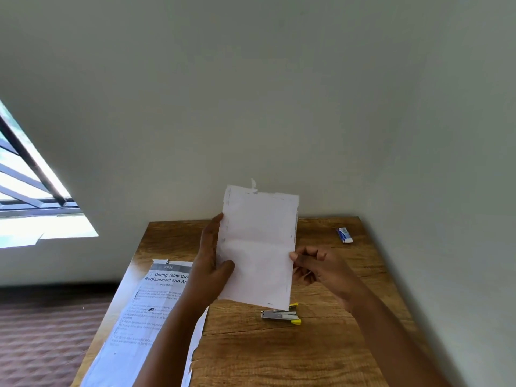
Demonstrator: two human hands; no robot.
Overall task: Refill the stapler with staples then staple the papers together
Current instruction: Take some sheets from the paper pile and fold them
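Note:
I hold a small stack of white papers [257, 247] upright above the wooden table [293, 353]. My left hand [209, 263] grips the stack's left edge, thumb on the front. My right hand [315, 265] pinches its right edge. Rows of staple marks run along the stack's top and side edges. A silver stapler with yellow ends [282, 314] lies on the table just below the stack, partly hidden by its bottom corner. A small blue and white staple box [344, 235] rests at the far right of the table.
A printed sheet headed "Dining Table" [150, 311] lies along the table's left side under my left forearm. The table stands against a plain wall. A window [25, 196] is at the left, with patterned floor below.

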